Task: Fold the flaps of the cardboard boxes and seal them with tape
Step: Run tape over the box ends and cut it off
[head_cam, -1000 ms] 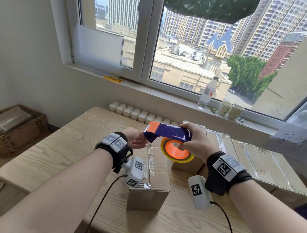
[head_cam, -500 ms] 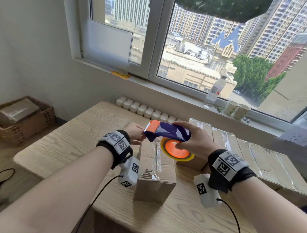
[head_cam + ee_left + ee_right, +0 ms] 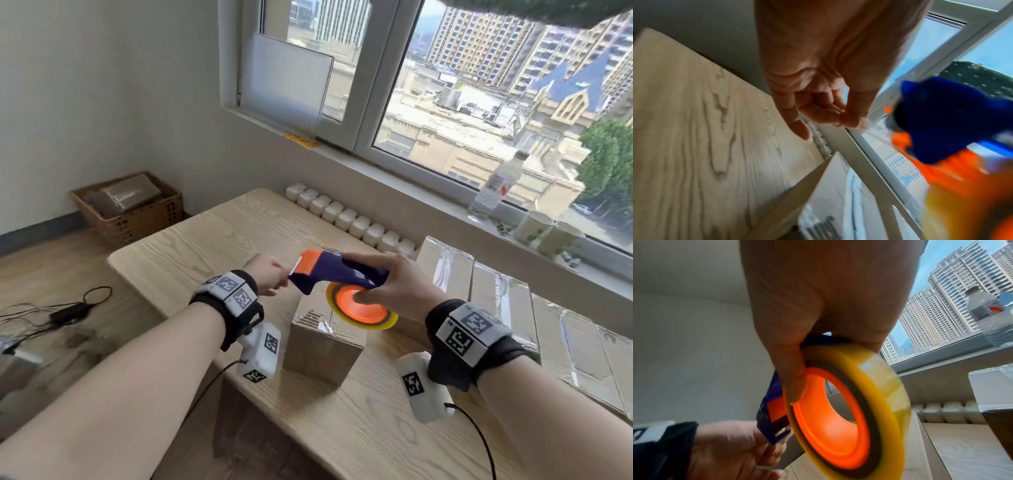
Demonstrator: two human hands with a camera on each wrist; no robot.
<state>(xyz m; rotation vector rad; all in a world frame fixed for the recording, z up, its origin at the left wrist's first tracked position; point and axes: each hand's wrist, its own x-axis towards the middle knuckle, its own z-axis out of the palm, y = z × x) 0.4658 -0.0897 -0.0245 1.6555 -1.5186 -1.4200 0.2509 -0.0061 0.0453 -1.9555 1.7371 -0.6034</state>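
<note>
Daylight from a wide window (image 3: pixel 445 113) at twelve o'clock falls across a pale wood-grain surface (image 3: pixel 212 240) set against the wall. At three o'clock on the surface lies a row of already taped cardboard boxes (image 3: pixel 496 294), their tops shiny with clear tape. That suggests finished work is being parked out of the way on that side. One smaller cardboard box (image 3: pixel 322 339) stands alone at the centre, near the front edge, with its flaps folded down and a strip of tape along the top seam. It sits directly under both hands, presumably so the next strip can go straight down onto it.

Above this box the right hand (image 3: pixel 397 287) keeps a closed grip on the tape dispenser (image 3: pixel 339 270), a blue body with an orange end and a yellowish roll on an orange hub. In the right wrist view the thumb presses on the roll's inner rim, probably to brake it. At nine o'clock of the dispenser, the left hand (image 3: pixel 270 277) has its fingertips drawn together in a pinch at the orange cutter end. It seems to be taking hold of the free end of the tape, though the clear film itself is too faint to confirm.
</note>
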